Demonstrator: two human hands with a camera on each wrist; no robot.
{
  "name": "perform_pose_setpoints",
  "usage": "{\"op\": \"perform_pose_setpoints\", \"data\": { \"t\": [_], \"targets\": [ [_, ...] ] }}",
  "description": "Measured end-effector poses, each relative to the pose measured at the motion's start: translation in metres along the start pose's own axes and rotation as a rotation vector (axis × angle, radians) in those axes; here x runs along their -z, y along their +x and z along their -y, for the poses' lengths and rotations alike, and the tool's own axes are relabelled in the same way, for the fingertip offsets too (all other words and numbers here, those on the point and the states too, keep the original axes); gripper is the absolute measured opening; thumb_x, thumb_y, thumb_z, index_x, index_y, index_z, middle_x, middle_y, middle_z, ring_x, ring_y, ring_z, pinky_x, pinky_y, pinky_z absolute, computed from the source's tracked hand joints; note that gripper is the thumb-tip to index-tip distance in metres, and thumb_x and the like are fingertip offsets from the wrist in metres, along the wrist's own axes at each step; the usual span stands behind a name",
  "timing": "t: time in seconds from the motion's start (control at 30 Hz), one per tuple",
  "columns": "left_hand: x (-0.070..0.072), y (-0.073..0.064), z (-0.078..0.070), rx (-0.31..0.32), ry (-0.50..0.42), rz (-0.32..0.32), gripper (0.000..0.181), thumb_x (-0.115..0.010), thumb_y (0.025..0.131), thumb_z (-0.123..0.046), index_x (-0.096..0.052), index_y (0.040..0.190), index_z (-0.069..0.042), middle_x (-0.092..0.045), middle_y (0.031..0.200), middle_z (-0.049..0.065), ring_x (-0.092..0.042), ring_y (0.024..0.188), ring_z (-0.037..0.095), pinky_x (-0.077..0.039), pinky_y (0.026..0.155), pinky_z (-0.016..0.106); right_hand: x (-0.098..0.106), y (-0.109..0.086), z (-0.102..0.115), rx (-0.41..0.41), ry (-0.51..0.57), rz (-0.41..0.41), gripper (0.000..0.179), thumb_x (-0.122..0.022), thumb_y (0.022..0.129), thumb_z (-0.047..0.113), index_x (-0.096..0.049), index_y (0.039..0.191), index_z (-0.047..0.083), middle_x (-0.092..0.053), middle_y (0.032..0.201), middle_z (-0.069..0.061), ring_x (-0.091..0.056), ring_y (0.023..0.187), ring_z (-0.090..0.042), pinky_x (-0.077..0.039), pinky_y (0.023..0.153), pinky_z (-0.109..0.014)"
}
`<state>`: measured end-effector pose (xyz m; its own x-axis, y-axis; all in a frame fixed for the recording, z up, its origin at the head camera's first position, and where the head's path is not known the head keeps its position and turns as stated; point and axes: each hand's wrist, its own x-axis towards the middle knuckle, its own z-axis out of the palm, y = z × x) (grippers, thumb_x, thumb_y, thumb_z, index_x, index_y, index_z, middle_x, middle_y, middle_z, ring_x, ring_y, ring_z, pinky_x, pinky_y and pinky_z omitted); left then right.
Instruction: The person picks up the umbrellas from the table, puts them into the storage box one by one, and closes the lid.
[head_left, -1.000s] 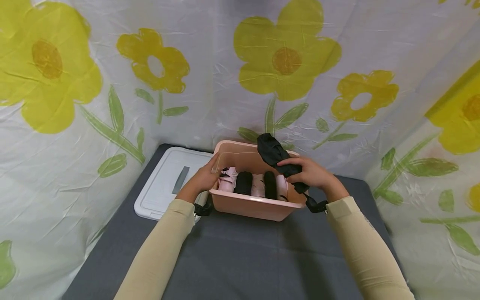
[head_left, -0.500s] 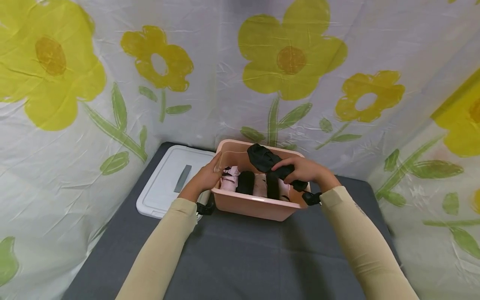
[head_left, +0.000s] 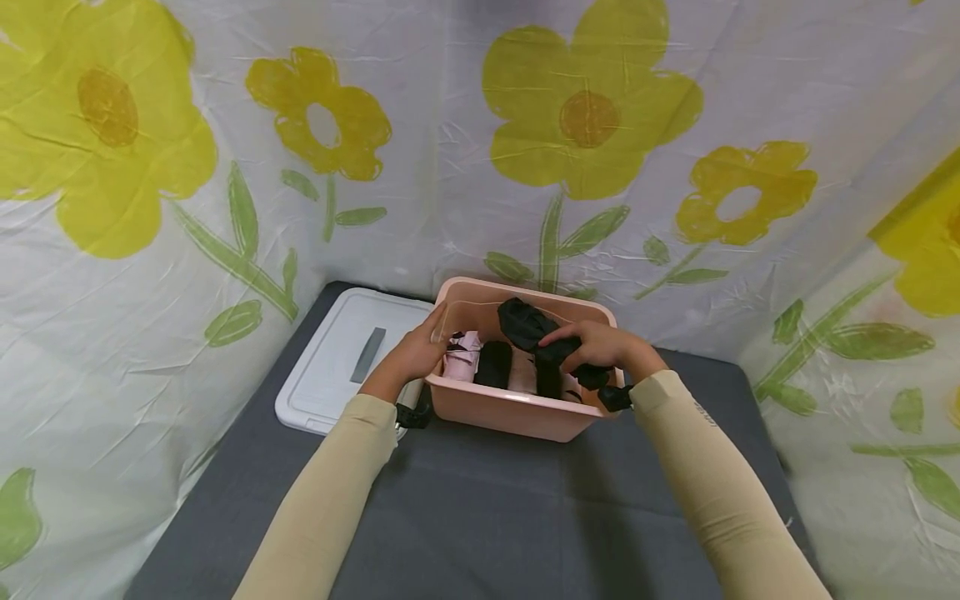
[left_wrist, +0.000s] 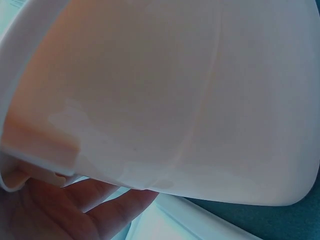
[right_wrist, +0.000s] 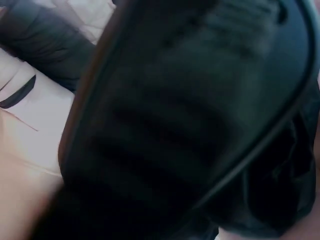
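A pink plastic storage bin (head_left: 504, 413) stands on the dark table, with several rolled cloth items lined up inside. My left hand (head_left: 411, 357) holds the bin's left rim; in the left wrist view its fingers (left_wrist: 122, 210) reach along the outer wall below the edge. Over the right part of the bin, my right hand (head_left: 600, 344) grips a black cloth bundle (head_left: 523, 323), low among the rolls. From the left come a pink roll (head_left: 461, 363), a black roll (head_left: 493, 365), a beige roll (head_left: 522, 371) and another black roll (head_left: 548, 379). A pink roll (head_left: 572, 388) is partly hidden by the hand.
A white lid (head_left: 322, 367) with a grey handle lies flat left of the bin, partly under my left arm. Behind the bin hangs a white curtain (head_left: 420, 217) with yellow flowers. The grey table (head_left: 480, 517) extends in front.
My right hand has moved down and left, bringing the black cloth bundle from above the rim into the bin. My left hand stays at the bin's left rim.
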<state>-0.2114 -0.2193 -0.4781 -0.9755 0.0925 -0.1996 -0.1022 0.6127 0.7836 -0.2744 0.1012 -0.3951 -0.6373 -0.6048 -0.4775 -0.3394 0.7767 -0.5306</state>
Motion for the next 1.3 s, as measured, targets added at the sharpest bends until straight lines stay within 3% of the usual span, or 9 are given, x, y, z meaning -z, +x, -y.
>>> {"op": "perform_pose_setpoints", "data": {
  "t": [0.17, 0.27, 0.43, 0.5, 0.6, 0.8, 1.03, 1.3],
  "targets": [
    [-0.001, 0.001, -0.004, 0.01, -0.006, 0.003, 0.07, -0.042, 0.099, -0.025, -0.004, 0.157, -0.035, -0.025, 0.159, 0.016, -0.03, 0.144, 0.038, -0.027, 0.114, 0.057, -0.004, -0.001, -0.006, -0.01, -0.016, 0.007, 0.055, -0.067, 0.089, 0.02, -0.051, 0.141, 0.029, -0.032, 0.155, -0.014, -0.052, 0.108, -0.026, -0.045, 0.077, -0.033],
    [-0.002, 0.002, -0.005, 0.007, 0.002, 0.002, 0.069, -0.041, 0.1, -0.026, -0.003, 0.156, -0.036, -0.025, 0.16, 0.016, -0.03, 0.144, 0.038, -0.028, 0.114, 0.057, -0.005, -0.002, -0.008, -0.01, 0.001, 0.006, 0.057, -0.063, 0.092, 0.023, -0.045, 0.147, 0.024, -0.028, 0.157, -0.016, -0.048, 0.123, -0.03, -0.047, 0.086, -0.036],
    [-0.001, 0.003, -0.007, -0.007, 0.025, 0.003, 0.068, -0.04, 0.1, -0.028, -0.003, 0.157, -0.035, -0.026, 0.159, 0.017, -0.031, 0.143, 0.039, -0.028, 0.113, 0.056, -0.003, -0.005, -0.01, -0.028, 0.252, 0.022, 0.059, -0.047, 0.102, 0.02, -0.022, 0.155, 0.007, -0.023, 0.158, -0.023, -0.038, 0.136, -0.045, -0.052, 0.093, -0.047],
    [-0.001, 0.003, -0.007, -0.012, 0.036, 0.002, 0.067, -0.039, 0.1, -0.029, -0.003, 0.157, -0.034, -0.027, 0.158, 0.017, -0.031, 0.143, 0.039, -0.028, 0.114, 0.056, -0.001, -0.006, -0.009, -0.035, 0.337, 0.023, 0.057, -0.043, 0.103, 0.018, -0.021, 0.155, 0.005, -0.025, 0.157, -0.024, -0.039, 0.134, -0.047, -0.054, 0.09, -0.048],
    [0.0, 0.002, -0.007, -0.019, 0.045, 0.003, 0.066, -0.039, 0.101, -0.031, -0.003, 0.157, -0.033, -0.027, 0.158, 0.018, -0.031, 0.143, 0.039, -0.028, 0.114, 0.056, 0.002, -0.01, -0.005, -0.038, 0.37, 0.02, 0.054, -0.042, 0.103, 0.017, -0.026, 0.153, 0.006, -0.028, 0.156, -0.025, -0.04, 0.134, -0.046, -0.054, 0.09, -0.046],
    [0.002, 0.001, -0.005, -0.056, 0.052, 0.006, 0.068, -0.04, 0.101, -0.029, -0.003, 0.158, -0.028, -0.028, 0.157, 0.021, -0.032, 0.141, 0.042, -0.029, 0.113, 0.056, 0.0, -0.017, 0.002, -0.049, 0.346, 0.025, 0.052, -0.045, 0.102, 0.019, -0.032, 0.151, 0.006, -0.032, 0.154, -0.024, -0.043, 0.132, -0.045, -0.053, 0.091, -0.047],
    [0.005, 0.0, -0.005, -0.064, 0.062, 0.035, 0.068, -0.038, 0.103, -0.034, -0.001, 0.158, -0.024, -0.023, 0.158, 0.021, -0.03, 0.142, 0.043, -0.027, 0.114, 0.057, -0.004, -0.024, 0.005, 0.0, 0.229, 0.001, 0.048, -0.047, 0.101, 0.02, -0.042, 0.147, 0.007, -0.035, 0.154, -0.018, -0.049, 0.129, -0.039, -0.054, 0.09, -0.044],
    [0.009, -0.002, -0.007, -0.026, 0.018, 0.099, 0.069, -0.036, 0.103, -0.038, 0.004, 0.157, -0.026, -0.013, 0.162, 0.016, -0.024, 0.145, 0.04, -0.025, 0.115, 0.056, -0.006, -0.035, 0.003, 0.066, 0.124, -0.055, 0.045, -0.047, 0.102, 0.021, -0.045, 0.145, 0.009, -0.044, 0.15, -0.014, -0.055, 0.123, -0.031, -0.054, 0.09, -0.046]
  ]
}}
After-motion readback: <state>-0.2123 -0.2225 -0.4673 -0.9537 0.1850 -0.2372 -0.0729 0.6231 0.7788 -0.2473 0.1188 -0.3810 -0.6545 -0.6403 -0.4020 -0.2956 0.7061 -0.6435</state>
